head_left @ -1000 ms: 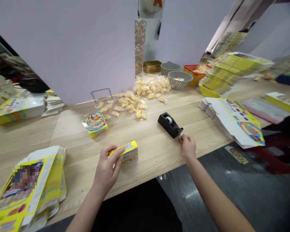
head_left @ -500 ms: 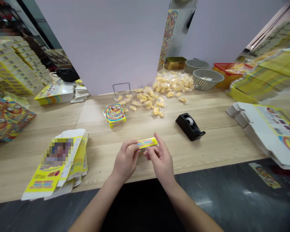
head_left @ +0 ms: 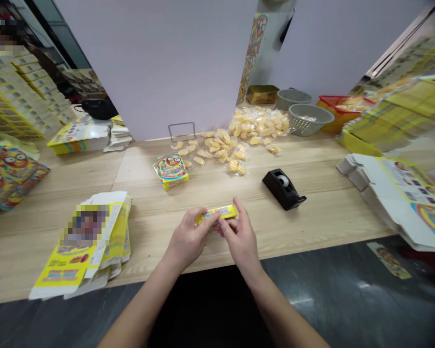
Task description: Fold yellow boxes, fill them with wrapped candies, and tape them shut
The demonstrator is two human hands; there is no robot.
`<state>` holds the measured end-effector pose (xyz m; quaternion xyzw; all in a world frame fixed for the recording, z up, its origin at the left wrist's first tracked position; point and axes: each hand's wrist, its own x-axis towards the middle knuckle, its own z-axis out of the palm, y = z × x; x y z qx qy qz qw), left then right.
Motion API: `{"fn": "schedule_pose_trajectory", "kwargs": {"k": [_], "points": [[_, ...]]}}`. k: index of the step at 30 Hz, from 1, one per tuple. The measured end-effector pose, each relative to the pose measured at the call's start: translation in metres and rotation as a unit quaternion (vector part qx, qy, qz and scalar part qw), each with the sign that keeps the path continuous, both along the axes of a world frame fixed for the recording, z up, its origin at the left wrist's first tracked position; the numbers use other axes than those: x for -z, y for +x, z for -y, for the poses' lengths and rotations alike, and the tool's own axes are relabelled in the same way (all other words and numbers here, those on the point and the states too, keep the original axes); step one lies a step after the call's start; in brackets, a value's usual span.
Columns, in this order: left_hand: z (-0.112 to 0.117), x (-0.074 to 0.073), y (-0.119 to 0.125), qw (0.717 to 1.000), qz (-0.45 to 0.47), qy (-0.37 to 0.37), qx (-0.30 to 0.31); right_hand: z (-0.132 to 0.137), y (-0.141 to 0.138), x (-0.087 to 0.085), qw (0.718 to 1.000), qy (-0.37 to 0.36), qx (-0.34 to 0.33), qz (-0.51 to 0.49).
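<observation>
A small yellow box with pink and blue print is held between both hands above the near edge of the table. My left hand grips its left end, the thumb reaching across the printed side. From the right, my right hand is closed on it, thumb near the middle and index finger stretched along the far end. The fingers hide the box's underside. Beyond the hands lies a short stack of small cartoon-printed boxes. A black tape dispenser stands to the right of my right hand.
Wrapped yellow pieces are heaped along the partition. Grey baskets and a red basket stand at the back right. Flat cartons lie at left and right. A wire stand touches the partition. A person is at far left.
My left thumb has slid right across the printed side of the box, towards my right thumb. Both hands still hold the box in nearly the same place.
</observation>
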<state>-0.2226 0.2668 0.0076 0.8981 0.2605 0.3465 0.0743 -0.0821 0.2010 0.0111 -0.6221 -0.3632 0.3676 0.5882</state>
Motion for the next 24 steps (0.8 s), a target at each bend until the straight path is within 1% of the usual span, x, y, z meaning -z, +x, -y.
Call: {"fn": "schedule_pose_trajectory", "kwargs": {"k": [2, 4, 5, 6, 7, 8, 9, 10, 11, 12, 13, 14, 15, 16, 17, 18, 19, 20, 21, 22, 24], "points": [[-0.002, -0.002, -0.002, 0.999, 0.017, -0.026, 0.016, 0.004, 0.008, 0.006, 0.996, -0.048, -0.006, 0.075], [-0.003, 0.000, -0.003, 0.996, 0.056, -0.070, 0.021, 0.007, 0.019, 0.014, 0.978, -0.085, -0.006, 0.190], [-0.003, 0.003, -0.003, 0.992, 0.080, -0.096, 0.020, 0.008, 0.024, 0.017, 0.962, -0.082, 0.005, 0.260], [-0.002, 0.007, -0.002, 0.986, 0.106, -0.124, 0.020, 0.009, 0.028, 0.018, 0.940, -0.060, 0.022, 0.336], [0.000, 0.011, -0.001, 0.979, 0.134, -0.152, 0.024, 0.008, 0.031, 0.015, 0.911, -0.023, 0.031, 0.411], [0.002, 0.016, 0.001, 0.970, 0.162, -0.176, 0.031, 0.006, 0.033, 0.010, 0.877, 0.020, 0.021, 0.480], [0.005, 0.020, 0.002, 0.962, 0.189, -0.194, 0.036, 0.002, 0.034, 0.002, 0.842, 0.060, -0.015, 0.536], [0.007, 0.022, 0.002, 0.956, 0.210, -0.201, 0.035, -0.004, 0.035, -0.007, 0.811, 0.088, -0.074, 0.573], [0.008, 0.023, 0.000, 0.955, 0.218, -0.197, 0.023, -0.011, 0.035, -0.018, 0.789, 0.100, -0.147, 0.588], [0.008, 0.020, -0.005, 0.960, 0.212, -0.182, -0.004, -0.020, 0.036, -0.028, 0.779, 0.099, -0.214, 0.581], [0.006, 0.016, -0.014, 0.968, 0.189, -0.159, -0.049, -0.031, 0.038, -0.037, 0.788, 0.090, -0.255, 0.553], [0.003, 0.010, -0.027, 0.974, 0.155, -0.130, -0.104, -0.043, 0.040, -0.044, 0.819, 0.075, -0.265, 0.503], [-0.002, 0.003, -0.042, 0.974, 0.114, -0.097, -0.169, -0.056, 0.042, -0.047, 0.868, 0.056, -0.246, 0.427], [-0.007, -0.003, -0.060, 0.968, 0.074, -0.064, -0.233, -0.070, 0.044, -0.048, 0.926, 0.034, -0.206, 0.313], [-0.013, -0.008, -0.079, 0.953, 0.040, -0.028, -0.298, -0.085, 0.044, -0.047, 0.972, 0.011, -0.154, 0.174], [-0.019, -0.010, -0.098, 0.929, 0.004, -0.002, -0.370, -0.101, 0.042, -0.042, 0.994, -0.013, -0.104, 0.034], [-0.024, -0.010, -0.116, 0.901, -0.036, 0.008, -0.431, -0.117, 0.036, -0.036, 0.993, -0.033, -0.068, -0.086], [-0.028, -0.007, -0.131, 0.878, -0.076, 0.008, -0.473, -0.133, 0.027, -0.029, 0.983, -0.047, -0.046, -0.174], [-0.030, -0.003, -0.143, 0.861, -0.115, 0.000, -0.496, -0.149, 0.015, -0.021, 0.972, -0.054, -0.038, -0.225], [-0.032, 0.003, -0.153, 0.852, -0.150, -0.010, -0.501, -0.164, 0.000, -0.014, 0.967, -0.054, -0.037, -0.247], [-0.032, 0.014, -0.165, 0.853, -0.199, -0.013, -0.483, -0.192, -0.030, 0.000, 0.960, -0.043, -0.028, -0.276]]}}
